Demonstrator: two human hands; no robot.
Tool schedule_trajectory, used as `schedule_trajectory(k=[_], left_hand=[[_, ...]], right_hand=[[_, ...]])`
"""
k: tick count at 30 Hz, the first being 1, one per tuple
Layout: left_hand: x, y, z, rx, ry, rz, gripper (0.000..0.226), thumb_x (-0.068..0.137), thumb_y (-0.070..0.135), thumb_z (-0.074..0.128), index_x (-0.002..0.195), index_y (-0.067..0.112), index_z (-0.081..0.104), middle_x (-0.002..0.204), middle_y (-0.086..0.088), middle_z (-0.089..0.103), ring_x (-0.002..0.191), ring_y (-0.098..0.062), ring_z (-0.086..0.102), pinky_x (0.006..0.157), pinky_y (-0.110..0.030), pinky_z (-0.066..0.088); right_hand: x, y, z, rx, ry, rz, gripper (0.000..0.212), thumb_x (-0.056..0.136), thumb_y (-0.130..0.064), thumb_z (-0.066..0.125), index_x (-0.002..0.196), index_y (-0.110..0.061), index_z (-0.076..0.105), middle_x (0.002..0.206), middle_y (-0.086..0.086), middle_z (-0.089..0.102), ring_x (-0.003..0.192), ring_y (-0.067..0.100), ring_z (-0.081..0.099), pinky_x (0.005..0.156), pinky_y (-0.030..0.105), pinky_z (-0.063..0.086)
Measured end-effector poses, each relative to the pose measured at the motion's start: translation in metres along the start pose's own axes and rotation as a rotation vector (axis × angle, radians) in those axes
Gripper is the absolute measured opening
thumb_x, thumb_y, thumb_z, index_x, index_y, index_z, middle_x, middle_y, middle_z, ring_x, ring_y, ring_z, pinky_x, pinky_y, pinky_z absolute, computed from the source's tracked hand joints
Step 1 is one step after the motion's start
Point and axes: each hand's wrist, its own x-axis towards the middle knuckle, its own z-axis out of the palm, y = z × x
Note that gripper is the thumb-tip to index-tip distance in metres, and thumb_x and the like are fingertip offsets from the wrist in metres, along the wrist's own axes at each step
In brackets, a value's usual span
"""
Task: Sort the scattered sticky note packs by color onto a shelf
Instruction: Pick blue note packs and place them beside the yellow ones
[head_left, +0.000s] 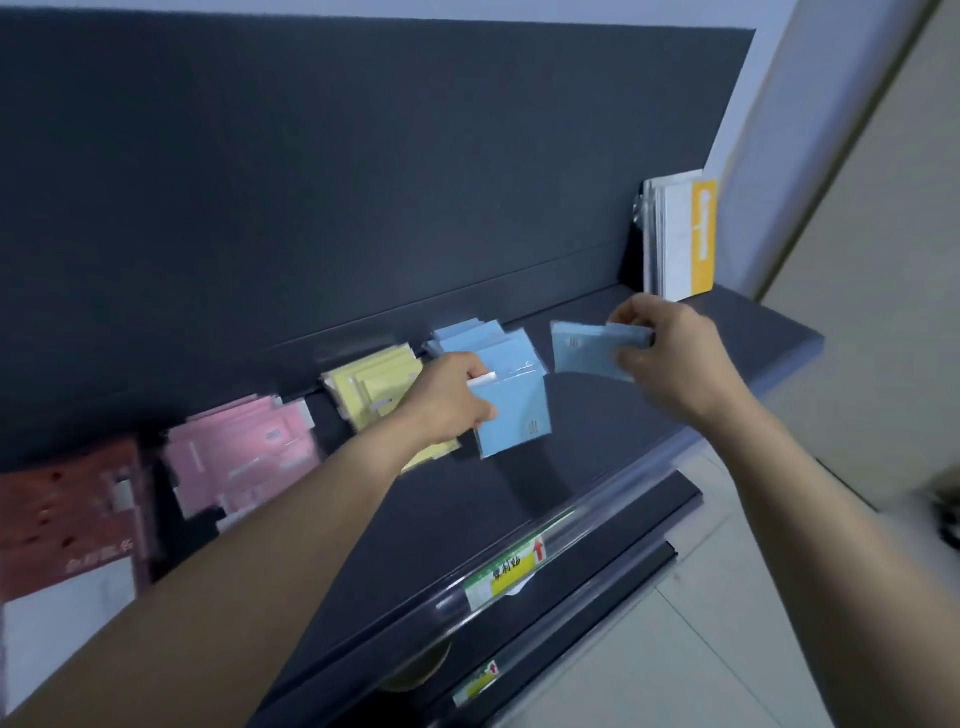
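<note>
— Fingers (482, 413) of the left hand (452, 395) grip a blue pack (519, 410); the right hand (670, 353) pinches a second blue pack (587, 348).
— Where?
— Just over the dark shelf (597, 452), near its pink pile (244, 447), yellow pile (369, 389) and blue pile (483, 338).

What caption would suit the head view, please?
Left hand holds a blue pack by the blue pile; right hand grips further blue packs over the shelf.
</note>
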Motion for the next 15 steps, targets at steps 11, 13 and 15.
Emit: schedule_trajectory(k=[11, 13, 15], left_hand=[[0.085, -0.003, 0.039, 0.040, 0.151, -0.163, 0.021, 0.080, 0.012, 0.069, 0.095, 0.011, 0.053, 0.089, -0.005, 0.056, 0.070, -0.019, 0.057, 0.053, -0.024, 0.036], [0.097, -0.003, 0.040, 0.083, 0.208, -0.163, 0.027, 0.079, 0.014, 0.071, 0.102, 0.009, 0.057, 0.094, -0.005, 0.054, 0.076, -0.019, 0.051, 0.061, -0.025, 0.035], [0.109, -0.006, 0.040, 0.109, 0.251, -0.163, 0.035, 0.078, 0.015, 0.072, 0.110, 0.008, 0.059, 0.105, -0.005, 0.055, 0.087, -0.019, 0.052, 0.070, -0.024, 0.035]], right_hand=[[0.108, 0.066, 0.035, -0.053, -0.471, -0.139, 0.013, 0.082, -0.004, 0.060, 0.085, -0.016, 0.060, 0.070, -0.005, 0.053, 0.057, 0.011, 0.048, 0.044, 0.013, 0.036], [0.125, 0.071, 0.047, -0.077, -0.536, -0.195, 0.013, 0.081, -0.005, 0.062, 0.083, -0.018, 0.059, 0.073, -0.005, 0.054, 0.069, 0.015, 0.051, 0.051, 0.014, 0.037], [0.139, 0.074, 0.060, -0.071, -0.606, -0.224, 0.015, 0.081, -0.006, 0.064, 0.082, -0.020, 0.057, 0.080, -0.003, 0.055, 0.076, 0.016, 0.050, 0.055, 0.017, 0.038]])
